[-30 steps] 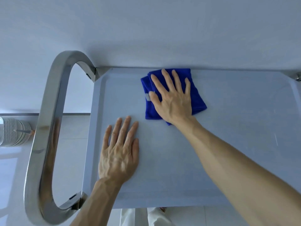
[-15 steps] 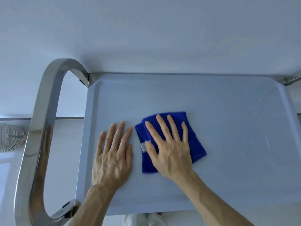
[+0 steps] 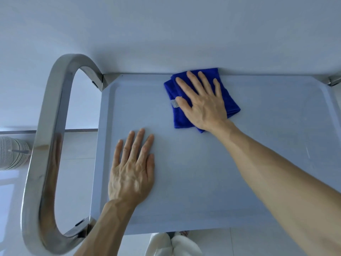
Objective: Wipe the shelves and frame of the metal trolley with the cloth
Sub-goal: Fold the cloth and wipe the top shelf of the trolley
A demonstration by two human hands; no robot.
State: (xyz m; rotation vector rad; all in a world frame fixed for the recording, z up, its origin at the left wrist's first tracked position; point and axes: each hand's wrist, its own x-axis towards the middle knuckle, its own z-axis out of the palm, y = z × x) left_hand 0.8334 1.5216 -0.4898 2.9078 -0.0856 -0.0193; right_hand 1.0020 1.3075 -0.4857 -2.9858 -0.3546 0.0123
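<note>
Spanning the view, the metal trolley's top shelf [image 3: 258,145] carries both hands: the left hand [image 3: 132,169] lies flat, fingers straight, near its curved handle [image 3: 48,126]; the right hand [image 3: 202,104] presses the folded blue cloth [image 3: 230,104] flat against the far edge.

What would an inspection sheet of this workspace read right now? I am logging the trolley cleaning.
Surface: pale metal top shelf of the trolley, raised rim, nothing loose on it.
Job's things: folded blue microfibre cloth, flat at the far edge; curved polished steel handle at the left end.
Clutter: nothing seen.
Grippers: right hand pressing flat on the cloth; left hand flat on the bare shelf.
Cables: nothing seen.
Surroundings: white wall behind; ribbed white object on the floor, left.
</note>
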